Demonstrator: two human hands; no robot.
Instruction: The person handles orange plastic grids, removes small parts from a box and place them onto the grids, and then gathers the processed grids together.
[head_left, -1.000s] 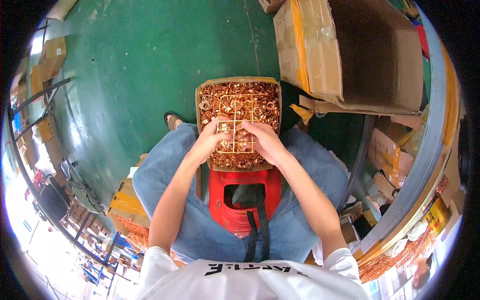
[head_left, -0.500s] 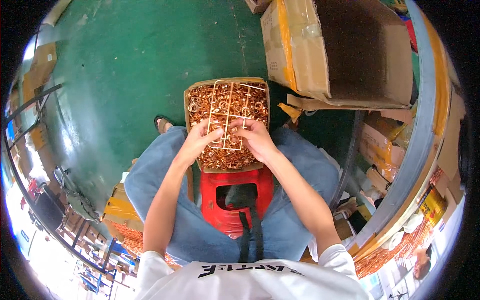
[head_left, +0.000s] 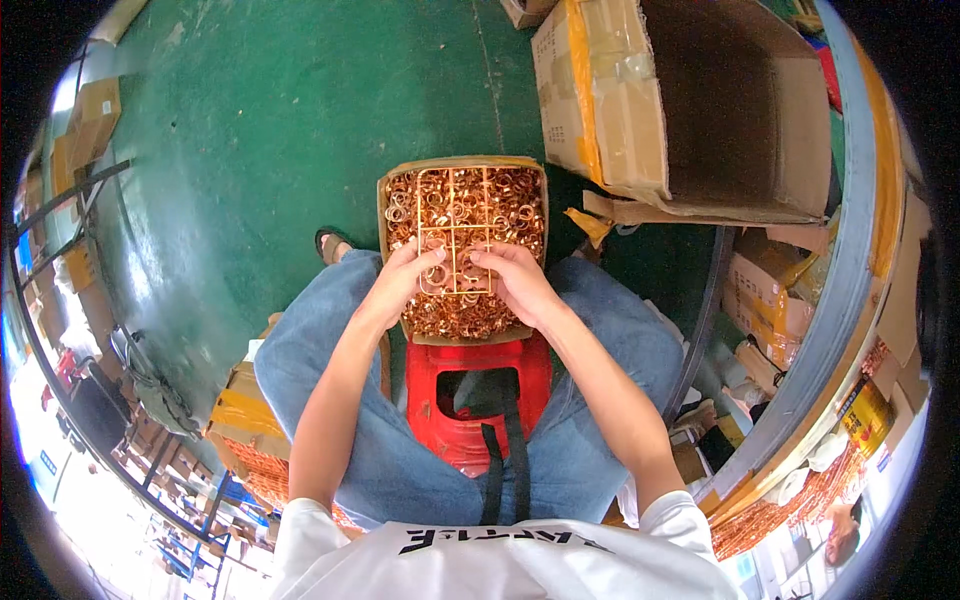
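Note:
A rectangular grid frame of gold-coloured wire (head_left: 454, 228) spans the space above an open carton (head_left: 440, 163) heaped with copper-coloured rings (head_left: 465, 322). My left hand (head_left: 395, 287) is closed on the frame's left near part, with the thumb on top. On the right near part, my right hand (head_left: 522, 284) pinches the wire, thumb pointing inward. A loose-looking ring shows by the left thumb; whether it hangs on the frame or lies in the heap, I cannot tell. The undersides of my fingers are hidden.
A red plastic stool (head_left: 425, 395) stands between my knees, just below the carton. A large open cardboard box (head_left: 605, 110) lies at the far right, beside a grey metal rail (head_left: 845, 260). More copper-coloured pieces (head_left: 262, 475) fill a box at the left.
The wire frame has turned from a slight tilt to nearly straight, its far end swinging left relative to the carton. Both hands keep their grip, and the whole view has shifted slightly.

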